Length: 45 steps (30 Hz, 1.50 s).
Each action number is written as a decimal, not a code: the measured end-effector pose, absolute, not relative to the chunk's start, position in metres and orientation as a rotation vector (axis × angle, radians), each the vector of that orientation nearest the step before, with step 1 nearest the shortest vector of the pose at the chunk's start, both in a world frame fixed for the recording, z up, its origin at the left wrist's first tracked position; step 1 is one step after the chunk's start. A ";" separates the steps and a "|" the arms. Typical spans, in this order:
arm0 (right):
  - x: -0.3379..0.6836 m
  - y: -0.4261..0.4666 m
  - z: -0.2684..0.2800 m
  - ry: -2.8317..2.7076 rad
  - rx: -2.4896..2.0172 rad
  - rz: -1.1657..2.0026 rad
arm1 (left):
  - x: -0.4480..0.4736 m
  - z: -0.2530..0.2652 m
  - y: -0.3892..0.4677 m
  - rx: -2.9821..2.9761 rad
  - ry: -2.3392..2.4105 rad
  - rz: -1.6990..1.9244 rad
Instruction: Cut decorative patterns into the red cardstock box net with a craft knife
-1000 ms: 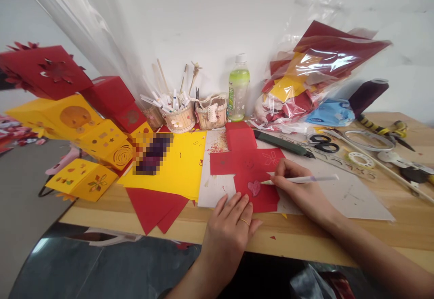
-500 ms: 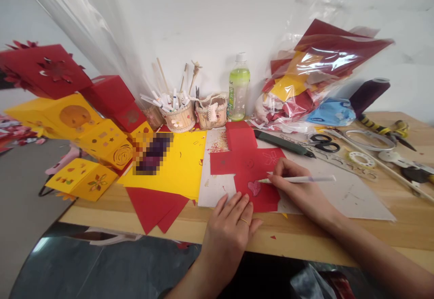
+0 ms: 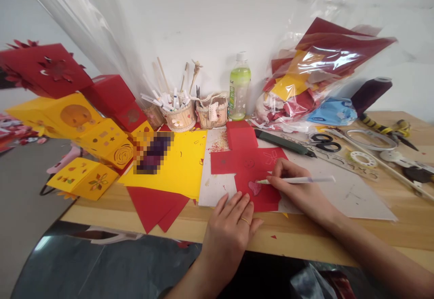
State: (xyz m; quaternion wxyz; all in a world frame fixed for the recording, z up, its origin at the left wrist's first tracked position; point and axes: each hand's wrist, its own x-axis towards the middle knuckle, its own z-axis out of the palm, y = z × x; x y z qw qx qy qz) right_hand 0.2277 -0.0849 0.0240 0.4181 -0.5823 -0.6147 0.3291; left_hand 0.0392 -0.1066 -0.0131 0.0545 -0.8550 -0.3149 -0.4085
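Observation:
A cross-shaped piece of red paper (image 3: 264, 154) lies flat on a pale board (image 3: 356, 199). Faint drawings mark its panels, among them a pink heart (image 3: 254, 188) on the lowest one. My right hand (image 3: 298, 188) is closed in a writing grip round a white marker pen (image 3: 301, 179), whose tip touches or hovers at the heart's right side. My left hand (image 3: 232, 224) lies flat across the paper's lower left edge, fingers spread and a ring on one of them, pressing the sheet to the board.
Yellow sheets (image 3: 183, 168) and red sheets (image 3: 152, 208) lie left, beside paper boxes (image 3: 84, 179). Behind stand a pen basket (image 3: 181, 117), another basket (image 3: 212, 114) and a bottle (image 3: 240, 89). To the right are a cutter knife (image 3: 285, 142), scissors (image 3: 325, 143) and a plastic bag of paper (image 3: 305, 77).
The marker tip has shifted very slightly at the heart's right side. My left hand stays in place on the paper, and the view has moved a little.

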 end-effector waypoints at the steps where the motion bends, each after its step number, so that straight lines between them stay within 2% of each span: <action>1: 0.227 -0.085 0.024 -1.551 -1.456 0.828 | 0.039 -0.013 -0.107 -2.592 -0.957 -1.245; 45: 0.227 -0.090 0.023 -1.566 -1.392 1.009 | 0.038 -0.013 -0.106 -2.583 -0.967 -1.237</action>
